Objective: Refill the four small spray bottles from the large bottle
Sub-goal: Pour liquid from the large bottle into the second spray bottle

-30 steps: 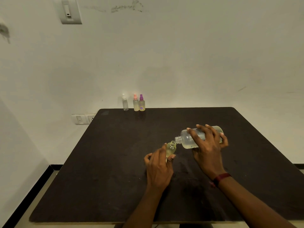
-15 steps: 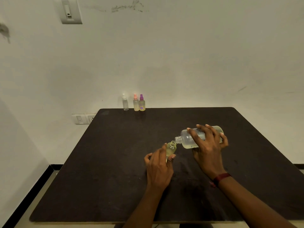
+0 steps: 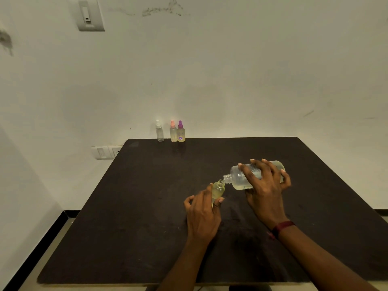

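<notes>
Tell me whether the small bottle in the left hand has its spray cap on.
No: the small bottle in the left hand has a bare, open neck.

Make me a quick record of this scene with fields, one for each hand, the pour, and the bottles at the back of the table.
left hand: grips small open bottle
right hand: holds large bottle, tipped nearly flat
pour: large bottle's mouth at small bottle's opening
back of table: white-capped bottle, pink-capped bottle, purple-capped bottle, upright
</notes>
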